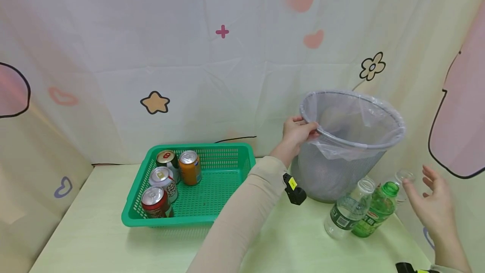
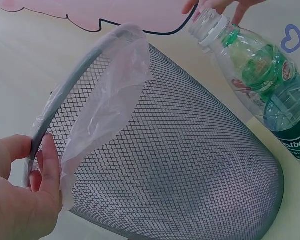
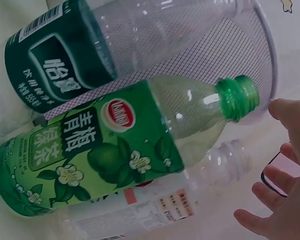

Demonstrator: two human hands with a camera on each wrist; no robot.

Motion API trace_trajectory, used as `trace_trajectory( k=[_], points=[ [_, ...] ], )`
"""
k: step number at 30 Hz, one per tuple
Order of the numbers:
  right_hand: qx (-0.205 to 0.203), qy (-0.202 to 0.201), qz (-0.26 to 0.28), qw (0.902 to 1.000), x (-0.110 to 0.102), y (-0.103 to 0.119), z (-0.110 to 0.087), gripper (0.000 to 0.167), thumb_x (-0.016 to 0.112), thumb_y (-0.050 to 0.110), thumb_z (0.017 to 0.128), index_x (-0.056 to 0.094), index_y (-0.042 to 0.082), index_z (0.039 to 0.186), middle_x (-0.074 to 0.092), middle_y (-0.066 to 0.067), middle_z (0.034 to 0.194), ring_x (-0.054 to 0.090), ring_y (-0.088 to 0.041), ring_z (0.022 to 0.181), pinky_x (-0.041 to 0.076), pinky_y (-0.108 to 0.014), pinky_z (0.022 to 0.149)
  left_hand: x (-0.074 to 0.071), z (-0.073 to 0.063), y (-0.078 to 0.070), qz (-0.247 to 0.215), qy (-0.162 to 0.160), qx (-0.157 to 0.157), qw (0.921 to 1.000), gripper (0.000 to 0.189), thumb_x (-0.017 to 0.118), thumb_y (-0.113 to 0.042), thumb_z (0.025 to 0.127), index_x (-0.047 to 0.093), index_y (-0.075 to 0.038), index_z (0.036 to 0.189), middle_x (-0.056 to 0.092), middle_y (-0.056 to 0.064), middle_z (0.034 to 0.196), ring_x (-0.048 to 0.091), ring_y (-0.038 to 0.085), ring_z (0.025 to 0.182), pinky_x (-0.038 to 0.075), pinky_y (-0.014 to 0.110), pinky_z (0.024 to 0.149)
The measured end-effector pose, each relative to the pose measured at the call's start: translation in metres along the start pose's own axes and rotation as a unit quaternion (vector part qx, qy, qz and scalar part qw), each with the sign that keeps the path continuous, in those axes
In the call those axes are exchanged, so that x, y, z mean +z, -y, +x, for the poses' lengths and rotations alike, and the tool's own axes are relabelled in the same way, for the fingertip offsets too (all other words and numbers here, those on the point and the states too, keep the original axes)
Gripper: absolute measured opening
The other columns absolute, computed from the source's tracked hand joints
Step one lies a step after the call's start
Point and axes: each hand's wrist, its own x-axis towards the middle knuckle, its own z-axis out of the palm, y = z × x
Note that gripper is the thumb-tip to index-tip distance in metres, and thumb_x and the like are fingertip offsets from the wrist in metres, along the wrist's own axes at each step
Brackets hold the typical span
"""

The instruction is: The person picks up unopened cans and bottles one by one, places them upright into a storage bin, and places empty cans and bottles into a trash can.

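My left hand [image 1: 297, 134] pinches the rim of a grey mesh trash bin [image 1: 326, 176] lined with a clear plastic bag [image 2: 107, 107]; the thumb is on one side of the rim and fingers on the other. To the right, my right hand [image 1: 435, 201] is held with fingers spread beside the bottles, nothing in its grasp. Closest to it in the right wrist view is the neck of a green tea bottle [image 3: 90, 145]. A clear water bottle [image 1: 346, 212] with a dark green label stands next to that one. Behind them is a third, clear bottle [image 3: 135, 210], partly hidden.
A green plastic basket [image 1: 223, 220] stands on the left of the pale table [image 1: 98, 243]. Several drink cans, among them an orange can [image 1: 190, 167] and a red can [image 1: 156, 203], stand in its left part. A printed curtain [image 1: 182, 54] hangs behind.
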Motion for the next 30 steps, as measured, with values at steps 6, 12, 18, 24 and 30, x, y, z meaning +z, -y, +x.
trace_trajectory(
  k=[6, 12, 18, 24, 30],
  points=[
    [0.013, 0.015, 0.018, 0.9996, 0.008, -0.014, 0.002, 0.071, 0.053, 0.024, 0.092, 0.011, 0.017, 0.148, 0.015, -0.020, 0.150, 0.020, -0.031, 0.136, 0.028, -0.044, 0.108, 0.000, 0.000, -0.001, -0.004, 0.007, 0.001, 1.0000, 0.035, 0.067, 0.008, 0.076, 0.047, -0.005, 0.102, 0.061, 0.006, 0.082, 0.057, 0.012, 0.056, 0.053, 0.022, 0.054],
    [0.026, 0.019, 0.017, 0.9993, 0.014, -0.023, 0.001, 0.071, 0.052, 0.021, 0.092, 0.009, 0.013, 0.148, 0.016, -0.020, 0.150, 0.023, -0.030, 0.134, 0.034, -0.014, 0.093, 0.001, 0.000, -0.001, 0.000, 0.005, -0.001, 1.0000, 0.035, 0.067, 0.008, 0.076, 0.047, -0.006, 0.102, 0.060, 0.005, 0.082, 0.057, 0.012, 0.056, 0.053, 0.021, 0.054],
    [0.035, 0.029, 0.024, 0.9987, 0.017, -0.030, -0.001, 0.072, 0.051, 0.019, 0.092, 0.006, 0.011, 0.148, 0.014, -0.023, 0.149, 0.022, -0.034, 0.134, 0.035, -0.009, 0.091, 0.001, 0.000, 0.001, 0.000, 0.005, 0.000, 1.0000, 0.035, 0.068, 0.006, 0.076, 0.048, -0.007, 0.102, 0.061, 0.005, 0.082, 0.057, 0.012, 0.056, 0.054, 0.022, 0.055],
    [0.054, 0.052, 0.057, 0.9956, 0.022, -0.035, 0.000, 0.075, 0.049, 0.019, 0.093, -0.001, 0.015, 0.148, 0.008, -0.025, 0.150, 0.017, -0.034, 0.136, 0.022, -0.056, 0.106, 0.001, 0.000, 0.001, -0.007, 0.001, 0.002, 1.0000, 0.034, 0.067, 0.008, 0.076, 0.048, -0.006, 0.101, 0.061, 0.005, 0.080, 0.057, 0.012, 0.056, 0.054, 0.023, 0.056],
    [0.077, 0.061, 0.070, 0.9927, 0.025, -0.042, 0.001, 0.076, 0.048, 0.023, 0.094, -0.005, 0.023, 0.148, 0.006, -0.027, 0.149, 0.015, -0.039, 0.136, 0.021, -0.058, 0.106, 0.000, 0.000, 0.001, -0.003, 0.001, 0.001, 1.0000, 0.034, 0.068, 0.008, 0.076, 0.049, -0.005, 0.102, 0.061, 0.006, 0.081, 0.057, 0.013, 0.057, 0.055, 0.026, 0.061]
  ],
)
